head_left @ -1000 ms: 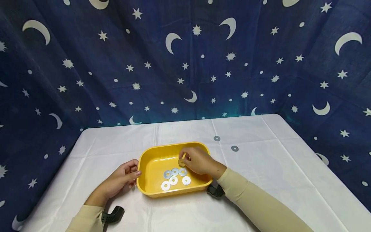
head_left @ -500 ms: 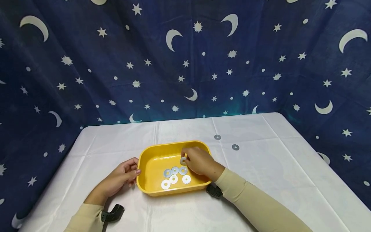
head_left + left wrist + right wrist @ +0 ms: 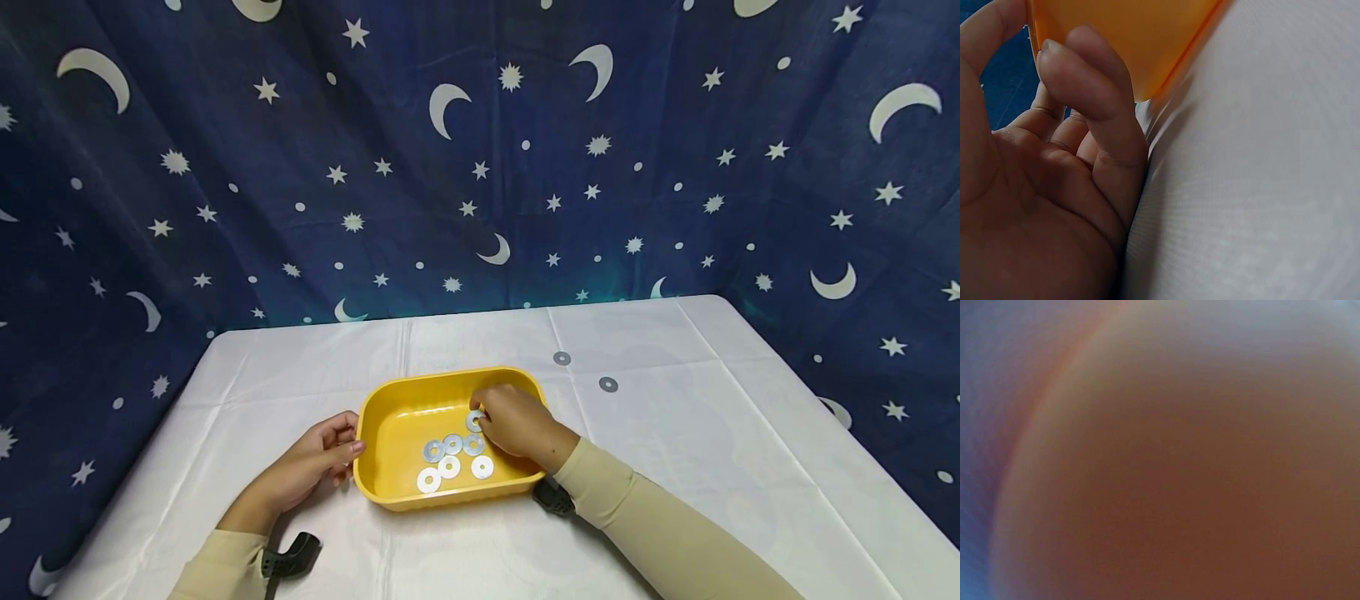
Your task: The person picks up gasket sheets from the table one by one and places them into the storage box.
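A yellow plastic tray (image 3: pixel 397 442) sits on the white-covered table. At its left end my left hand (image 3: pixel 311 462) holds the rim, thumb over the edge; in the left wrist view the curled fingers (image 3: pixel 1079 87) meet the tray's side (image 3: pixel 1141 37). My right hand (image 3: pixel 517 425) reaches into the tray's right half, with thumb and fingertips pinching a metal washer (image 3: pixel 476 421) low over the tray floor. Whether that washer touches the floor is hard to tell. Several flat washers (image 3: pixel 448 467) lie nearby in the tray. Blur fills the right wrist view.
Two grey washers, one farther back (image 3: pixel 561 358) and one nearer (image 3: pixel 608 384), lie on the table to the tray's right. A dark blue curtain (image 3: pixel 405 208) with moons and stars hangs behind and beside the table (image 3: pixel 712 467). Black bands are worn on both wrists.
The washer between my right fingers has turned from tilted and yellowish to flatter and silvery, shifting slightly right. My left hand and the tray stay put.
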Available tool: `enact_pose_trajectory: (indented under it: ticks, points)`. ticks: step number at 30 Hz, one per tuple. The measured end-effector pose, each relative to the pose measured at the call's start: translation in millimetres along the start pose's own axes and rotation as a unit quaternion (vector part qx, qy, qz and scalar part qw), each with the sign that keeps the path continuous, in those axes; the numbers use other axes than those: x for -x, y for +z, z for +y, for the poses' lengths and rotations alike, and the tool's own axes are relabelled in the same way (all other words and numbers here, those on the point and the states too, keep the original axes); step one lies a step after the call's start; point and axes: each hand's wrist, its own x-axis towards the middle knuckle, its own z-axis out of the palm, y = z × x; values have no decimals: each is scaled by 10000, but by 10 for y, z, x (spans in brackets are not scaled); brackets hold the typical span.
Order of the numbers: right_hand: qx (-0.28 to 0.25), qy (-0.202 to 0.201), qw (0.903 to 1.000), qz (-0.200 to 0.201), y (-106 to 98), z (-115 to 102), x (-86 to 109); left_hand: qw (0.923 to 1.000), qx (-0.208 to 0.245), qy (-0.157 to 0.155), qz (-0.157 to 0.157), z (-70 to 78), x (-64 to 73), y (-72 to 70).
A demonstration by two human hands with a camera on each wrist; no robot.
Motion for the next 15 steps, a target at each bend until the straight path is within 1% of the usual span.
enact_pose_trajectory:
  ticks: [8, 13, 15]
  points:
    - [-30, 29, 10000, 15, 0, -12, 3, 10000, 10, 9, 13, 5, 8, 0]
    - [-209, 74, 9998, 21, -6, -8, 4, 10000, 49, -11, 32, -1, 7, 6]
    - [-365, 60, 9992, 153, -11, -6, 9, 10000, 71, -26, 17, -7, 8, 6]
